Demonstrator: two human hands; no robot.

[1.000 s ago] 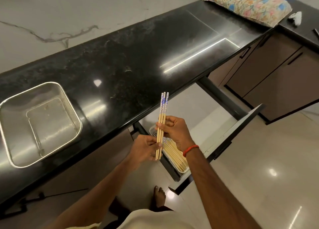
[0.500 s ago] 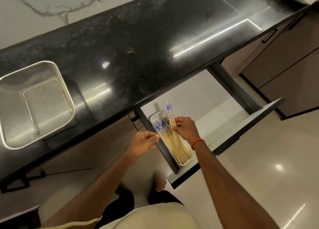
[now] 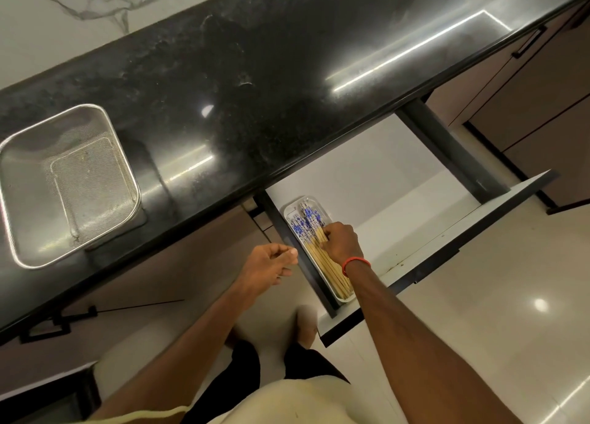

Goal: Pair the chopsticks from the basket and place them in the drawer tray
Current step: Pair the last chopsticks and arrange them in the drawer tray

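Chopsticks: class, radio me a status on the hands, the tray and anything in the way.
Right hand down on chopsticks in tray; grip unclear. Left hand empty, loosely curled. Basket empty. Nothing blocking.

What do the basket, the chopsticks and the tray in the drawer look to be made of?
Basket: likely stainless steel, with fine mesh walls and a shiny rim.
Chopsticks: probably bamboo or wood, pale tan shafts with blue-and-white patterned tops.
Tray: glossy white rim; plastic or metal, can't tell.
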